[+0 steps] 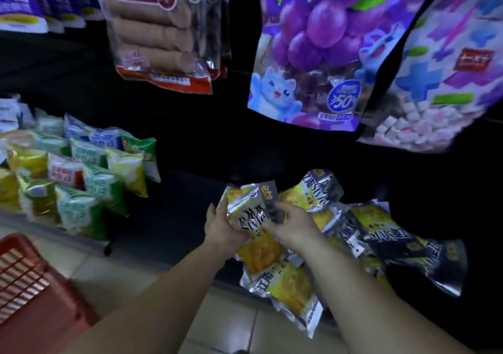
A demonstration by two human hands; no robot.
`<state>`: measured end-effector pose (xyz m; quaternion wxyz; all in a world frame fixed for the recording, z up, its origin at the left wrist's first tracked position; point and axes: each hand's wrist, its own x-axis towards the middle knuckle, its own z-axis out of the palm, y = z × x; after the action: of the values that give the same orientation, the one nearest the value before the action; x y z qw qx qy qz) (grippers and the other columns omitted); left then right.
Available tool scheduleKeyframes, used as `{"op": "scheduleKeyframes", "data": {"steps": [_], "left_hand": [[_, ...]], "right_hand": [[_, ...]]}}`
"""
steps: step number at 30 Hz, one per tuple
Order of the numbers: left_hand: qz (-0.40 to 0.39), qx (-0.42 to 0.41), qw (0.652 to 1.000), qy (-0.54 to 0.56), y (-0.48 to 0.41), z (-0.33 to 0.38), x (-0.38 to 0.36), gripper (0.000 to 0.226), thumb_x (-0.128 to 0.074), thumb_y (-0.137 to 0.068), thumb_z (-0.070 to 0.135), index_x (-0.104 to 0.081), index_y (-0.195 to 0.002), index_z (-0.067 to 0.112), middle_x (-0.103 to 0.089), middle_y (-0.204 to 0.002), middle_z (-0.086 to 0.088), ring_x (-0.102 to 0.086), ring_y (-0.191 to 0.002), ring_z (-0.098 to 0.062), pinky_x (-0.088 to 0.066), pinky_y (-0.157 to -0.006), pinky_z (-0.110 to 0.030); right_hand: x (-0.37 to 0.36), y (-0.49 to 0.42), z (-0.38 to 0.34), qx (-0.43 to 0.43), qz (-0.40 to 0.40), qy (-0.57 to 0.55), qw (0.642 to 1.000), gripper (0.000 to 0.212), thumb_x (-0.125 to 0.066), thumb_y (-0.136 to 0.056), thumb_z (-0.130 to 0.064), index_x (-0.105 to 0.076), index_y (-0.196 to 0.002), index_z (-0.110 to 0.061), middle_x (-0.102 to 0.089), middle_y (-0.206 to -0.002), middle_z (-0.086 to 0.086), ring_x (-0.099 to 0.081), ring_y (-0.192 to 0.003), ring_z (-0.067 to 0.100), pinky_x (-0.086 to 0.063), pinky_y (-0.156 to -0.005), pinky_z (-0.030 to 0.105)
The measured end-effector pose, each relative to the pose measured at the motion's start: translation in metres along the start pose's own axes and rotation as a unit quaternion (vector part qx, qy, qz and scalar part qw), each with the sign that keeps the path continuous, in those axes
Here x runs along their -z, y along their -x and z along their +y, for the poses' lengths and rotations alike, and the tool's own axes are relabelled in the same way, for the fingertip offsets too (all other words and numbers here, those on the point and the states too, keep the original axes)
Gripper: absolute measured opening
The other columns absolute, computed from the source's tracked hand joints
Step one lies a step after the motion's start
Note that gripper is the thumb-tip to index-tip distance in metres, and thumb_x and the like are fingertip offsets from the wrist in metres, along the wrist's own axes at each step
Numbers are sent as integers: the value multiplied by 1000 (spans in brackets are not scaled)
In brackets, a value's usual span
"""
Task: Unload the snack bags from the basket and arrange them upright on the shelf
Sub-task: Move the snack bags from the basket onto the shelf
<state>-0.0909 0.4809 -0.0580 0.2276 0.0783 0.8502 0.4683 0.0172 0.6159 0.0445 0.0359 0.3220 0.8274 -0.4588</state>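
Item: silver-and-yellow snack bag (249, 212), held at centre frame between both hands over the low dark shelf (190, 217). Left hand (220, 227) cups the bag from its 9 o'clock side, fingers curled round the lower edge; right hand (292, 224) closes on its 3 o'clock side, thumb and fingers pinching the foil. Bag sits tilted, not upright, its base not seen to rest on the shelf. Adjacent stock: a loose heap of matching bags (381, 233) from 2 to 5 o'clock of the hands, most lying flat or leaning, one yellow bag (288, 291) hanging over the shelf lip at 6 o'clock. Red basket (30, 280) at 8 o'clock on the tiled floor, well apart from the hands; contents cannot be told. Green and yellow packets (81, 179) stand in rows at 9 o'clock; hanging pouches, among them a purple grape pouch (313, 51), fill 12 to 2 o'clock. Risks, as judged: slick foil and soft air-filled sides may let the bag slip or fold once one hand lets go; no firm neighbour stands beside it, so it may topple onto the heap; the overhanging yellow bag could drop to the floor if a forearm nudges it; a raised hand could catch the low pouches overhead.
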Motion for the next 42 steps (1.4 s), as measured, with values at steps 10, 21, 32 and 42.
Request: {"op": "scheduleKeyframes", "data": {"steps": [10, 21, 32, 42], "left_hand": [[6, 10, 999, 33, 18, -80, 38, 103, -81, -48, 51, -52, -144, 31, -16, -166, 0, -23, -153, -19, -38, -117, -48], [32, -9, 991, 133, 74, -116, 99, 51, -67, -82, -14, -62, -116, 24, -75, -93, 5, -73, -80, -10, -55, -67, -17], [187, 156, 962, 123, 207, -250, 229, 43, -79, -79, 2, -69, -118, 18, -73, -99, 0, -69, -77, -17, -59, -73, -35], [190, 262, 940, 107, 236, -327, 265, 59, -83, -78, 12, -63, -132, 22, -65, -124, -2, -64, -100, -15, -52, -85, -25]], "right_hand": [[-58, 6, 13, -40, -163, 46, 985, 65, -48, -92, -72, -36, -151, -49, -25, -166, -9, -31, -150, 22, -30, -119, 40], [-115, 13, -42, 68, -215, 164, 961, 60, -42, -92, -75, -44, -146, -51, -36, -157, -24, -34, -148, 11, -30, -116, 29], [-251, 85, -133, 241, -325, 322, 856, 62, -51, -93, -65, -48, -148, -37, -52, -149, -13, -51, -132, 6, -35, -103, 16], [-416, 110, -140, 165, -433, 291, 837, 46, -61, -96, -49, -67, -130, -17, -65, -131, -3, -59, -114, 11, -44, -98, 26]]}}
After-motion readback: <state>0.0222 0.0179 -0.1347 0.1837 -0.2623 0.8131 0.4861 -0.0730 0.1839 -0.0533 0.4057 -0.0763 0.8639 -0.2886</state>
